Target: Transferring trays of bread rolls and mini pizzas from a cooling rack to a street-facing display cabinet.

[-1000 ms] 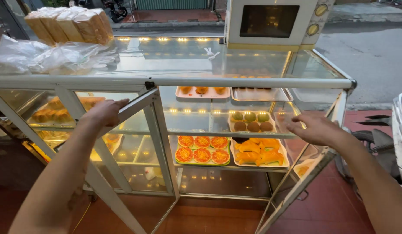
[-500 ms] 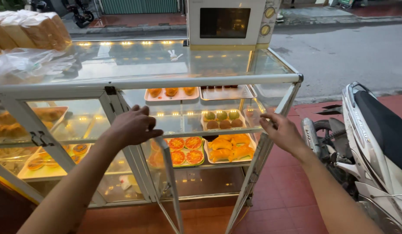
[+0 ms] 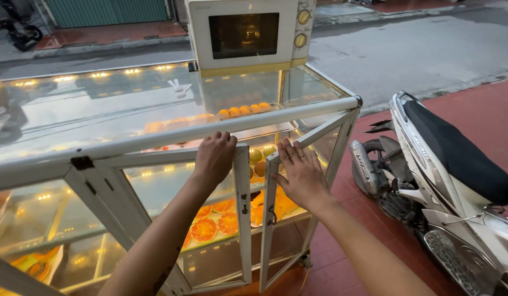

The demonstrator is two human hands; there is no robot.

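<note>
Both hands are now pressed on the two glass doors of the display case, which were swung wide apart a second ago and have come almost together. Left hand (image 3: 214, 158) curls its fingers over the top edge of the left glass door (image 3: 172, 186), gripping the white frame just under the case's top rail (image 3: 172, 140). Right hand (image 3: 302, 174) lies flat and open against the right glass door (image 3: 276, 219), palm on the frame, holding nothing. Only a narrow gap remains between the two door edges, with their small latches (image 3: 244, 204) near each other but not yet met, so the case looks close to shut rather than closed.

Behind the glass, trays of orange pastries (image 3: 210, 225) sit on the lit shelves. On the glass top at the far side stands a white microwave oven (image 3: 248, 34). To the right, on the red tiled floor, a white scooter (image 3: 451, 181) is parked just beside the case.
</note>
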